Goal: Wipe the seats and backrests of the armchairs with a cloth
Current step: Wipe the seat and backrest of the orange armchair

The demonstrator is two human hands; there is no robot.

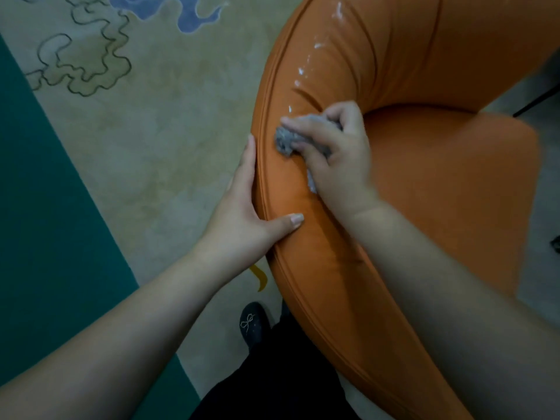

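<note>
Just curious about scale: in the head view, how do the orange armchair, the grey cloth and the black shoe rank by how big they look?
1. orange armchair, by far the largest.
2. black shoe.
3. grey cloth, though the right hand hides part, so these two are unsure.

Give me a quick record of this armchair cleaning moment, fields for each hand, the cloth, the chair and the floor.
right hand: grips the cloth, pressing it on the backrest
left hand: fingers straight, resting on the backrest's outer edge
cloth: grey, bunched
armchair: orange, shiny wet streaks above the cloth
carpet: beige with cloud outlines, green border
shoe: black, beside the chair
</note>
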